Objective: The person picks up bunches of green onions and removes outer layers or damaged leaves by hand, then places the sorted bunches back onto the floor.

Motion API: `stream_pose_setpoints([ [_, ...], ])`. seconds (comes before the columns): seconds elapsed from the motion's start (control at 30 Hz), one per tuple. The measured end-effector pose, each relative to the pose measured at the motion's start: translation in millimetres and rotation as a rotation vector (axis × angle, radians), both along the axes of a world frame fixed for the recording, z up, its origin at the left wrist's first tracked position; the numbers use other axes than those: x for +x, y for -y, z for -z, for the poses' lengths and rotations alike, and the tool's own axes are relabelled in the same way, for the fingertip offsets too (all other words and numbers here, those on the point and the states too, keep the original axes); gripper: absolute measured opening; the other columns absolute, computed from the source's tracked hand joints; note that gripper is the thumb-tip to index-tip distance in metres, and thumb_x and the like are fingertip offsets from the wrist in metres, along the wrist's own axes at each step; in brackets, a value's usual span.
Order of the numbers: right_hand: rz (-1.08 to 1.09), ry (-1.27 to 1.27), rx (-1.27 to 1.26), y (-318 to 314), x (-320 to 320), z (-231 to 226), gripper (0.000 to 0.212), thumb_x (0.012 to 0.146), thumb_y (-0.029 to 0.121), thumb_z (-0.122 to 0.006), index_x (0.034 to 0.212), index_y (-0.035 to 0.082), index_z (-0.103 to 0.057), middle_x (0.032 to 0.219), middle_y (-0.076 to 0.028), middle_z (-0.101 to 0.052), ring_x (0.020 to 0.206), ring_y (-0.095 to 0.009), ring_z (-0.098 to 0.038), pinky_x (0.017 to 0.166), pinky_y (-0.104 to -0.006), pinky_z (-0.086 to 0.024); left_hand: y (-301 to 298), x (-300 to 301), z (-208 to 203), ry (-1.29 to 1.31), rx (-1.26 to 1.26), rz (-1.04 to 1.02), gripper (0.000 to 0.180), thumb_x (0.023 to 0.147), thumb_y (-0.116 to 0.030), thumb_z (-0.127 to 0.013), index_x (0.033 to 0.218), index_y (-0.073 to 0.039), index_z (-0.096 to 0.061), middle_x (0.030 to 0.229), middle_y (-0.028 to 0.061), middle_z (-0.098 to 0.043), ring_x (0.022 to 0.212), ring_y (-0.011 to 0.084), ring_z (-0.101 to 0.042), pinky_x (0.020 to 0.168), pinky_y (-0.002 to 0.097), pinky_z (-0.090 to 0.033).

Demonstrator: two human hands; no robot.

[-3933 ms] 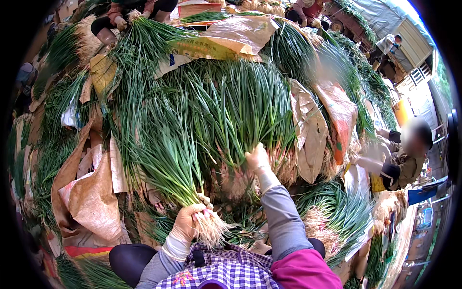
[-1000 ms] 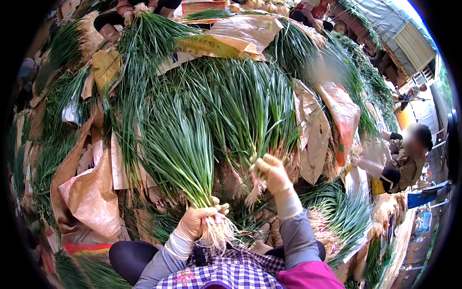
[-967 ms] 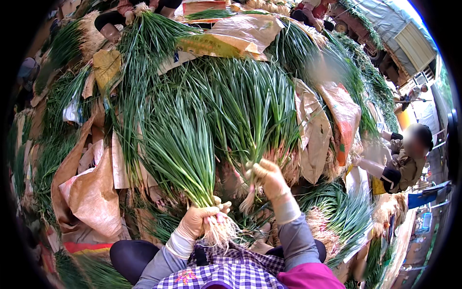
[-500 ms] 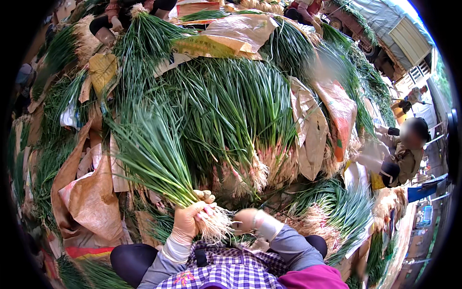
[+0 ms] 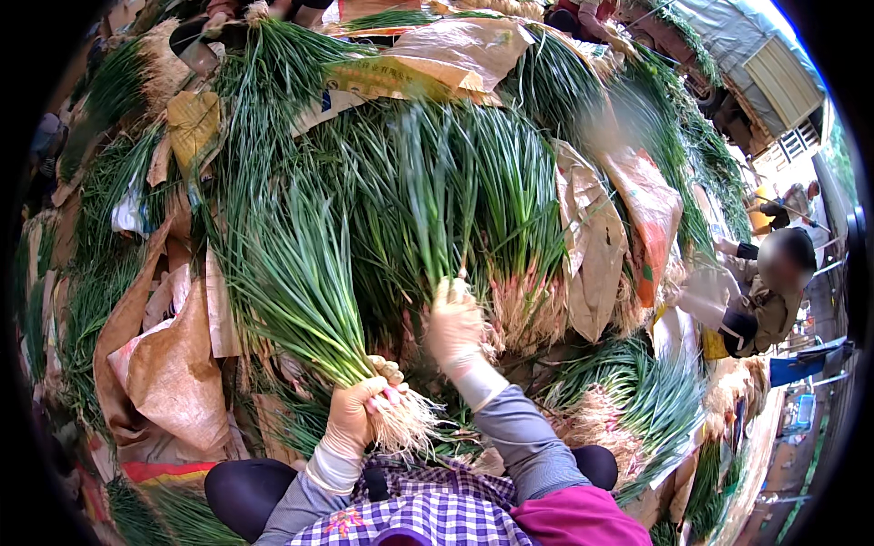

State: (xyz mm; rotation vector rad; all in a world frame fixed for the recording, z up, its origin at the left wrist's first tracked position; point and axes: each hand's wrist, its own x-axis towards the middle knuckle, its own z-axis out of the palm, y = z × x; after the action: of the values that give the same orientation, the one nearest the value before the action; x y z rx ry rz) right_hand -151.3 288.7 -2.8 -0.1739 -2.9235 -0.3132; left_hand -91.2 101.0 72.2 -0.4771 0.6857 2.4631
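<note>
My left hand (image 5: 350, 417), in a pale glove, is closed around a bunch of green onions (image 5: 305, 287) just above its roots. The bunch's leaves fan out up and to the left, and its pale roots (image 5: 403, 426) spill to the right of the fist. My right hand (image 5: 454, 326), farther forward, has its fingers closed on a few green onion stalks (image 5: 437, 218) near their root end. Those stalks, partly blurred, stand against a large heap of green onions (image 5: 523, 196). Part of the right hand's grip is hidden by its own back.
A brown woven sack (image 5: 177, 373) lies crumpled at the left. At right are a beige sack (image 5: 587, 241) and another pile of green onions (image 5: 628, 409) with roots facing me. A co-worker (image 5: 774, 291) sits at the far right; others show at the top edge.
My right hand has moved forward and left from beside the bunch's roots to the heap and closed on stalks there. My left hand stays nearly in place, holding the bunch.
</note>
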Motion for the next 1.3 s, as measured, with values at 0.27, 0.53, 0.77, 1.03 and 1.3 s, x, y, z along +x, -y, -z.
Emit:
stream_pose_setpoints([
  [0.27, 0.005, 0.018, -0.335, 33, 23, 12, 0.045, 0.081, 0.020, -0.054, 0.122, 0.001, -0.051, 0.142, -0.020, -0.030, 0.131, -0.041, -0.023, 0.103, -0.0585, -0.019, 1, 6, 6, -0.008, 0.070, -0.021, 0.027, 0.071, 0.006, -0.052, 0.096, -0.003, -0.053, 0.092, 0.0137, -0.057, 0.081, 0.0241, -0.055, 0.080, 0.0413, -0.046],
  [0.53, 0.274, -0.347, -0.934, -37, -13, -19, 0.011, 0.082, 0.009, -0.060, 0.093, 0.005, -0.060, 0.091, -0.013, -0.062, 0.082, -0.025, -0.061, 0.075, -0.0339, -0.050, 12, 8, -4, -0.072, 0.044, -0.005, 0.028, 0.071, 0.005, -0.053, 0.097, -0.004, -0.051, 0.092, 0.0098, -0.056, 0.081, 0.0225, -0.056, 0.080, 0.0415, -0.047],
  [0.77, 0.481, 0.256, -0.713, -71, -51, -41, 0.019, 0.087, 0.020, -0.058, 0.103, 0.012, -0.064, 0.094, -0.006, -0.067, 0.079, -0.013, -0.062, 0.073, -0.0289, -0.050, 15, 11, -23, -0.210, 0.022, 0.034, 0.029, 0.071, 0.003, -0.053, 0.100, -0.001, -0.050, 0.086, 0.0124, -0.059, 0.070, 0.0218, -0.059, 0.078, 0.0396, -0.050],
  [1.03, 0.305, -0.227, -0.361, -125, -36, -85, 0.018, 0.084, 0.023, -0.061, 0.095, 0.010, -0.062, 0.080, -0.008, -0.064, 0.071, -0.024, -0.063, 0.063, -0.0346, -0.051, 17, 9, -16, -0.149, -0.025, 0.086, 0.032, 0.071, 0.003, -0.055, 0.102, -0.002, -0.051, 0.087, 0.0111, -0.060, 0.078, 0.0231, -0.060, 0.079, 0.0413, -0.049],
  [1.3, 0.344, -0.063, -0.937, -128, -19, -58, 0.018, 0.090, 0.014, -0.051, 0.094, 0.006, -0.067, 0.096, -0.011, -0.067, 0.089, -0.021, -0.063, 0.078, -0.0344, -0.049, 13, 10, -7, -0.089, 0.097, 0.021, 0.031, 0.074, 0.007, -0.052, 0.104, -0.004, -0.051, 0.091, 0.0085, -0.059, 0.084, 0.0215, -0.058, 0.082, 0.0418, -0.048],
])
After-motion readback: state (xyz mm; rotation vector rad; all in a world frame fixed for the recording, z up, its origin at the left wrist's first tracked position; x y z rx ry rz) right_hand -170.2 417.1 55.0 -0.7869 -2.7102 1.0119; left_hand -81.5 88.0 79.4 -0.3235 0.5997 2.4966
